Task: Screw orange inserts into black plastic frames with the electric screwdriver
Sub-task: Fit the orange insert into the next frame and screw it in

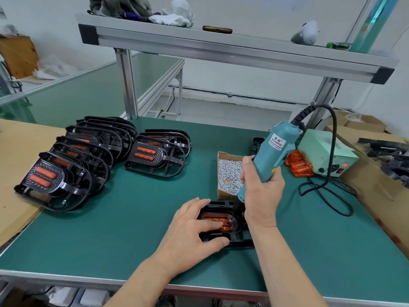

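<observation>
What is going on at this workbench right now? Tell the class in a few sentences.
A person is assembling parts. The right hand holds a teal electric screwdriver upright, its tip down at a black plastic frame on the green table. The left hand presses on the orange insert in that frame. A box of screws sits just behind. Finished frames are stacked to the left, and loose orange inserts lie to the right.

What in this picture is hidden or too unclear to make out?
Head view only:
- Tip of the teal electric screwdriver: hidden behind the right hand, so its contact with the black plastic frame is unseen.
- Orange insert: partly covered by the left hand's fingers.
- Small silver screws in the cardboard box: too small to count.
- Black parts at the right edge: cut off.
</observation>
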Motion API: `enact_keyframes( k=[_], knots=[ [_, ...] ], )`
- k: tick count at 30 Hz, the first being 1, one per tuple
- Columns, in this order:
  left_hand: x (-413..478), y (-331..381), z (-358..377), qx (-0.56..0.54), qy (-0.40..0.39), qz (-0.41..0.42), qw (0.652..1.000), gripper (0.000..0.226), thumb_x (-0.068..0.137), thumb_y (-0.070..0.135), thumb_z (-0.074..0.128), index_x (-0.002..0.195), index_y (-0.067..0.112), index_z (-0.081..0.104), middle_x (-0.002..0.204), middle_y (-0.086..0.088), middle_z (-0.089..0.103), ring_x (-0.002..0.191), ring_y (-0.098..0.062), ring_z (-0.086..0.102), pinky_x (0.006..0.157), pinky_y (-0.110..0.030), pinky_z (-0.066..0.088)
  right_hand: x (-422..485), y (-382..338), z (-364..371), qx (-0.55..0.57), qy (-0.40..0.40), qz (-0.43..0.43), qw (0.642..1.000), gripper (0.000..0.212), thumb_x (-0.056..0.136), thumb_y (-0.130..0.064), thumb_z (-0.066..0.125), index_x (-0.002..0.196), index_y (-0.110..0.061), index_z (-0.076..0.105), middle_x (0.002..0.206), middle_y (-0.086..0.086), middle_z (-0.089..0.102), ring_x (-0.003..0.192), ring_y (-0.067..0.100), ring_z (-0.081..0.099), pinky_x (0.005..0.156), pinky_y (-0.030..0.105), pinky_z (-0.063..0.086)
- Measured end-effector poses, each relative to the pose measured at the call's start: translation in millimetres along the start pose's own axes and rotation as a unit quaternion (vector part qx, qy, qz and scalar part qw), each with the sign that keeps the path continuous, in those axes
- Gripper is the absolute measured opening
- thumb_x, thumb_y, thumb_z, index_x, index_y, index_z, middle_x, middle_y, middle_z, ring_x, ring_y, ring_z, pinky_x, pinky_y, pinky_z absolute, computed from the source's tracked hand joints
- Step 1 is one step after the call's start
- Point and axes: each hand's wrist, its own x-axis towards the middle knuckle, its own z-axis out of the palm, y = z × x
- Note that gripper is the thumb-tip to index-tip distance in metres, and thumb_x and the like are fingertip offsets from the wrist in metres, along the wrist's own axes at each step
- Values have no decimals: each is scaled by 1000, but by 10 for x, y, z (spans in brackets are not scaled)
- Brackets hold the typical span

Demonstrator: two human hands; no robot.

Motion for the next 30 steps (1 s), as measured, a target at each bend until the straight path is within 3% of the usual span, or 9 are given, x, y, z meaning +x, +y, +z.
enact_keyframes(
  k=[4,15,22,30],
  knots=[
    [1,-14,13,-1,3,1,1000,59,72,81,47,115,48,70,155,18,31,147,-8,14,121,-32,15,2,3,10,-6,3,-4,1000,13,79,-34,73,73,-35,61,65,1,53,57,11,49,55,21,46],
    [6,14,-23,-7,1,-1,1000,61,70,81,47,115,47,71,154,18,32,147,-8,16,121,-32,16,37,53,-11,22,10,8,1000,18,84,-17,71,92,-7,58,71,7,53,58,10,50,56,19,47],
    [6,23,-30,-7,-2,-2,1000,62,70,81,46,115,47,71,154,19,32,146,-7,16,121,-31,16,17,45,26,12,-4,2,1000,12,84,-16,72,83,-21,61,67,-6,57,57,8,51,55,20,47],
    [3,4,-13,-2,0,1,1000,61,71,81,47,116,47,70,154,19,31,146,-7,15,121,-30,15,5,57,29,5,-8,-4,1000,15,78,-32,74,81,-27,61,65,-8,57,56,7,52,54,19,46]
  ],
)
